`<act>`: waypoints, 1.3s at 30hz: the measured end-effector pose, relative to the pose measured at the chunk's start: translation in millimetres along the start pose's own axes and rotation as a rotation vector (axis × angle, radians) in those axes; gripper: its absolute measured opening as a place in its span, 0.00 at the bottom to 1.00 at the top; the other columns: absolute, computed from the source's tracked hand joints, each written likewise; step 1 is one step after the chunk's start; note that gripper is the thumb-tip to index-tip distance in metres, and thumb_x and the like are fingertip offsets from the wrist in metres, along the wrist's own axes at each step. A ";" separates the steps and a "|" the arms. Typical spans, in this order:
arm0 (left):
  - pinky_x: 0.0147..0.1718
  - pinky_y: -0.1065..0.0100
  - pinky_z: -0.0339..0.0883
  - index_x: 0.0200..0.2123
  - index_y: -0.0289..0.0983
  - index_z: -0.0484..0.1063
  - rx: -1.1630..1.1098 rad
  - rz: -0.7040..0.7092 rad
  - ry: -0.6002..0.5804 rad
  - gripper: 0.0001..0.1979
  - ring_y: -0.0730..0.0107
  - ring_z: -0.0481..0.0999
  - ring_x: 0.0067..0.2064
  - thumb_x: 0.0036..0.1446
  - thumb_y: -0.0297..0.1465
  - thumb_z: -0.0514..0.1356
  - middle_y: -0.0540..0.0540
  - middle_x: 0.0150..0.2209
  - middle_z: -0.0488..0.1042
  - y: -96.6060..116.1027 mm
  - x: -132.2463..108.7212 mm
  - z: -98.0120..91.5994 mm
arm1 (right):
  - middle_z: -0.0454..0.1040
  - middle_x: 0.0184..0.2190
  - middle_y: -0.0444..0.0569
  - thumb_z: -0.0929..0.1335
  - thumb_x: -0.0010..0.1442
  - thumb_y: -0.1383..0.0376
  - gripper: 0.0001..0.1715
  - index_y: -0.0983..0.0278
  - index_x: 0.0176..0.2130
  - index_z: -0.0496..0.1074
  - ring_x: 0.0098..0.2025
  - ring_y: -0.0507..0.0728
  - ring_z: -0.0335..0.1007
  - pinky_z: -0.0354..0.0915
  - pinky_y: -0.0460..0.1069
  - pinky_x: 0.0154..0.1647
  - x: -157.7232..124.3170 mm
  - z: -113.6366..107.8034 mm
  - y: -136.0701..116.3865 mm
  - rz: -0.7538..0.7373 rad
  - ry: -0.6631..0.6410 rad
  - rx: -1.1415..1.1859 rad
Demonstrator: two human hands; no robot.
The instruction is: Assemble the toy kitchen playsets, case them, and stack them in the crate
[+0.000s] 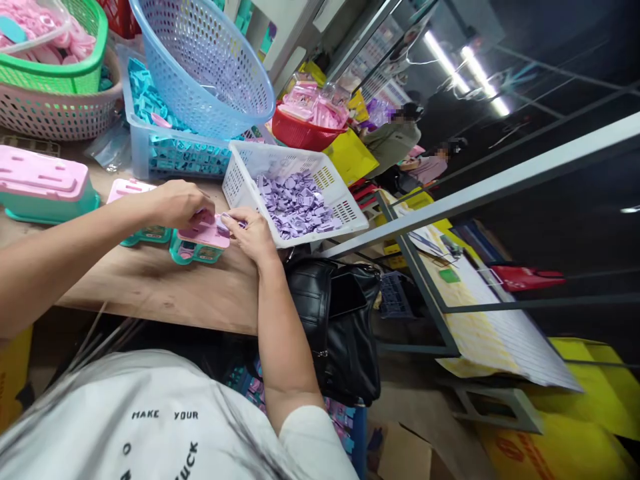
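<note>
A toy vehicle body (203, 241), pink on top and teal below, stands on the wooden table under both hands. My left hand (183, 205) is closed over its top; its fingertips are partly hidden, and what they hold cannot be made out. My right hand (250, 233) pinches a small purple plastic piece (222, 224) at the right end of the pink top. Just left of it, a second pink and teal toy body (156, 235) stands partly behind my left forearm. Farther left is a larger pink and teal toy body (47, 183).
A white basket (357, 223) of purple pieces stands beyond my right hand. Behind are a clear bin (140, 150) of teal pieces, a blue basket (200, 67) and a green basket (75, 81). A black bag (345, 320) hangs by the table's right edge. Two people are farther off.
</note>
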State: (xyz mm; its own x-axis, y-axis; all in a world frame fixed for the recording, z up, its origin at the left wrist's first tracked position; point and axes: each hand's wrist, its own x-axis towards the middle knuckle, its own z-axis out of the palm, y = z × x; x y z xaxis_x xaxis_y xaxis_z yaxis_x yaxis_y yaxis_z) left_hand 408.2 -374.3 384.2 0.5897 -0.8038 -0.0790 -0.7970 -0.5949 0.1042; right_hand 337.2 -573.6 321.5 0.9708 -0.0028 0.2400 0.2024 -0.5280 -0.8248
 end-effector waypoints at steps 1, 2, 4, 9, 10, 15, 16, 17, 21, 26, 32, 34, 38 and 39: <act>0.37 0.71 0.58 0.46 0.45 0.81 -0.013 -0.001 0.012 0.14 0.67 0.78 0.40 0.62 0.32 0.57 0.48 0.43 0.82 -0.6 -0.5 0.7 | 0.79 0.40 0.49 0.70 0.64 0.58 0.12 0.63 0.37 0.81 0.43 0.55 0.75 0.74 0.50 0.49 3.6 0.3 0.5 0.016 -0.034 0.034; 0.36 0.71 0.57 0.45 0.44 0.81 -0.020 0.000 0.019 0.13 0.67 0.77 0.38 0.62 0.31 0.58 0.48 0.41 0.82 -0.9 -1.0 1.1 | 0.79 0.39 0.48 0.70 0.65 0.57 0.13 0.62 0.38 0.81 0.42 0.55 0.76 0.74 0.49 0.47 5.5 0.4 1.1 0.032 -0.056 0.065; 0.34 0.70 0.56 0.44 0.44 0.81 -0.011 0.006 0.027 0.11 0.67 0.76 0.36 0.62 0.30 0.58 0.48 0.37 0.82 -0.6 -1.7 1.4 | 0.80 0.40 0.47 0.69 0.65 0.56 0.14 0.61 0.39 0.81 0.42 0.54 0.76 0.75 0.48 0.44 6.3 0.6 1.7 0.047 -0.050 0.098; 0.34 0.70 0.57 0.50 0.44 0.79 -0.025 -0.004 0.044 0.14 0.67 0.77 0.35 0.64 0.32 0.59 0.47 0.37 0.82 -3.0 0.3 2.3 | 0.82 0.40 0.47 0.69 0.65 0.60 0.11 0.62 0.37 0.81 0.43 0.55 0.76 0.72 0.49 0.51 8.2 1.3 -2.7 0.010 0.028 0.018; 0.35 0.70 0.57 0.52 0.44 0.78 -0.035 -0.014 0.040 0.15 0.66 0.77 0.36 0.64 0.32 0.59 0.47 0.37 0.82 -4.2 0.9 2.9 | 0.82 0.40 0.47 0.69 0.66 0.60 0.11 0.62 0.37 0.81 0.43 0.55 0.76 0.71 0.50 0.52 9.3 0.9 -3.8 0.002 0.025 0.004; 0.37 0.70 0.60 0.61 0.43 0.72 0.008 -0.016 0.007 0.21 0.63 0.79 0.39 0.64 0.34 0.59 0.44 0.42 0.82 -6.3 1.1 7.0 | 0.81 0.40 0.47 0.69 0.66 0.62 0.09 0.60 0.37 0.81 0.44 0.55 0.75 0.69 0.49 0.53 10.4 0.8 -5.3 -0.063 -0.037 -0.041; 0.36 0.70 0.61 0.62 0.42 0.71 0.024 -0.014 0.009 0.23 0.63 0.80 0.39 0.64 0.34 0.59 0.43 0.42 0.82 -5.6 0.6 7.6 | 0.80 0.39 0.47 0.69 0.66 0.62 0.09 0.60 0.37 0.81 0.44 0.55 0.75 0.69 0.49 0.52 9.6 2.5 -4.9 -0.077 -0.034 -0.054; 0.36 0.70 0.61 0.64 0.41 0.69 0.040 -0.013 0.013 0.25 0.62 0.80 0.40 0.64 0.34 0.59 0.42 0.43 0.82 -4.7 0.1 8.1 | 0.79 0.39 0.48 0.70 0.66 0.63 0.09 0.61 0.38 0.81 0.43 0.55 0.75 0.69 0.49 0.52 8.6 4.8 -4.4 -0.086 -0.018 -0.066; 0.34 0.70 0.61 0.64 0.38 0.68 0.081 -0.012 0.035 0.27 0.62 0.80 0.40 0.62 0.33 0.60 0.41 0.44 0.82 -1.7 -3.0 8.9 | 0.77 0.38 0.49 0.69 0.67 0.63 0.09 0.62 0.39 0.81 0.43 0.55 0.74 0.68 0.49 0.51 4.2 16.1 -3.7 -0.078 0.080 -0.122; 0.34 0.69 0.63 0.52 0.34 0.74 -0.128 -0.065 0.341 0.17 0.64 0.78 0.38 0.65 0.30 0.52 0.39 0.45 0.80 0.2 -19.7 7.6 | 0.75 0.40 0.53 0.66 0.69 0.57 0.15 0.61 0.47 0.79 0.44 0.60 0.73 0.68 0.52 0.53 -13.6 21.6 -8.2 -0.073 0.276 -0.253; 0.30 0.71 0.63 0.40 0.38 0.71 -0.713 -0.036 0.514 0.13 0.72 0.68 0.29 0.65 0.41 0.55 0.50 0.29 0.72 43.5 -57.9 28.2 | 0.70 0.40 0.53 0.51 0.73 0.45 0.33 0.60 0.62 0.64 0.42 0.58 0.72 0.70 0.52 0.49 -47.0 44.8 -44.0 -0.030 0.467 0.117; 0.28 0.71 0.61 0.38 0.39 0.68 -0.805 -0.056 0.558 0.14 0.72 0.65 0.28 0.63 0.44 0.57 0.52 0.27 0.68 56.4 -65.0 37.3 | 0.69 0.43 0.54 0.45 0.73 0.45 0.37 0.60 0.63 0.62 0.43 0.57 0.72 0.71 0.52 0.49 -44.7 56.5 -62.9 0.004 0.396 0.285; 0.26 0.71 0.59 0.35 0.40 0.66 -0.864 -0.229 0.723 0.15 0.72 0.63 0.27 0.62 0.46 0.58 0.53 0.26 0.64 49.0 -76.0 40.3 | 0.70 0.53 0.56 0.42 0.73 0.46 0.41 0.59 0.61 0.67 0.54 0.58 0.70 0.71 0.53 0.56 -24.9 67.1 -86.9 -0.054 0.131 0.387; 0.26 0.71 0.59 0.34 0.40 0.66 -0.836 -0.253 0.731 0.15 0.72 0.63 0.26 0.62 0.45 0.57 0.52 0.25 0.64 41.4 -79.7 37.3 | 0.69 0.56 0.55 0.44 0.74 0.47 0.40 0.59 0.61 0.68 0.55 0.57 0.70 0.71 0.53 0.57 -18.7 66.2 -87.8 -0.075 0.054 0.364</act>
State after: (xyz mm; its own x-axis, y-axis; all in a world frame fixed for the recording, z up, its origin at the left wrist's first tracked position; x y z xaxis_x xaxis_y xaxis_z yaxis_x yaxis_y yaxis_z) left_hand 323.3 -334.8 357.8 0.8745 -0.3059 0.3764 -0.4689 -0.3347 0.8174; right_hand 309.8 -470.9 355.5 0.9453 -0.0260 0.3250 0.3144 -0.1920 -0.9297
